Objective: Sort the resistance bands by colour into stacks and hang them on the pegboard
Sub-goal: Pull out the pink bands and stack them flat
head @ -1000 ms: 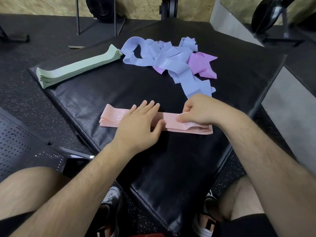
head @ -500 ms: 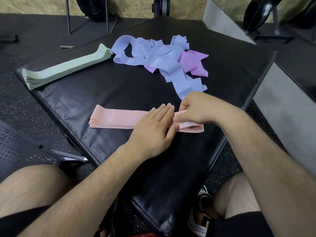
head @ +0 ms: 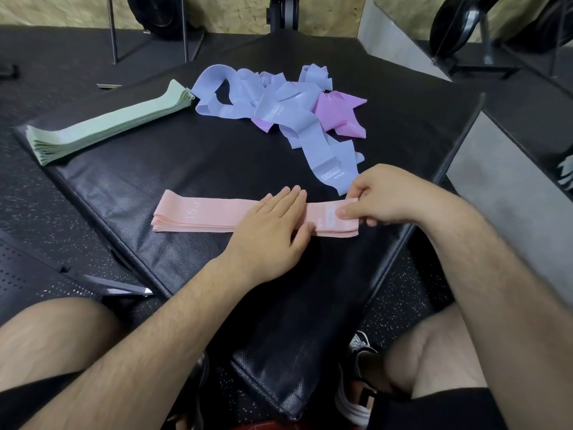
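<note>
Speckled black rubber flooring [head: 46, 212] and a chipboard wall [head: 62, 10] frame a black padded vinyl mat [head: 217, 169]. At the mat's near middle lies a flat stack of salmon-pink elastic bands [head: 201, 212]. The left hand [head: 273, 231] presses on it with straight fingers, and the right hand [head: 381, 197] pinches its right end. A neat stack of pale green bands [head: 102, 125] lines the mat's far left edge. A loose tangle of lavender-blue bands [head: 279, 110] overlaps crumpled purple bands [head: 338, 113] at the mat's far middle.
</note>
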